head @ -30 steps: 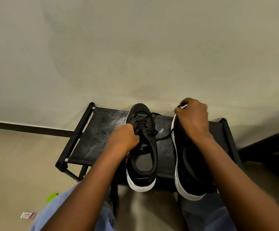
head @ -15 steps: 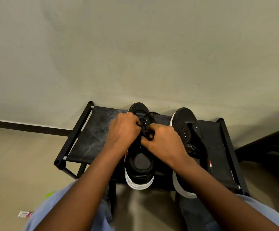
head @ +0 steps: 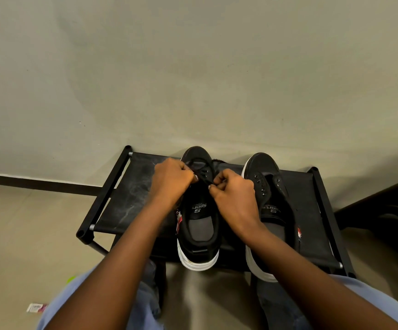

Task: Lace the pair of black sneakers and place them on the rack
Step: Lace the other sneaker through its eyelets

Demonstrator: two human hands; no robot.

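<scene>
Two black sneakers with white soles stand side by side on the black fabric top of a low rack (head: pixel 126 198), toes toward the wall. The left sneaker (head: pixel 199 225) carries a black lace (head: pixel 202 169) across its upper eyelets. My left hand (head: pixel 171 181) and my right hand (head: pixel 235 195) are over its lacing area, fingers curled, each pinching a part of that lace. The right sneaker (head: pixel 268 186) shows bare eyelets with no lace in them, and my right forearm crosses its heel.
The rack stands against a plain grey wall (head: pixel 193 79) with a dark skirting strip (head: pixel 38 184). My knees in blue jeans are below the rack. A dark piece of furniture (head: pixel 388 210) is at the right. A small packet (head: pixel 36 307) lies on the floor at lower left.
My right hand let go of the right sneaker's toe, leaving it flat on the rack, and moved left to the left sneaker's lace. Both hands now work at that lace.
</scene>
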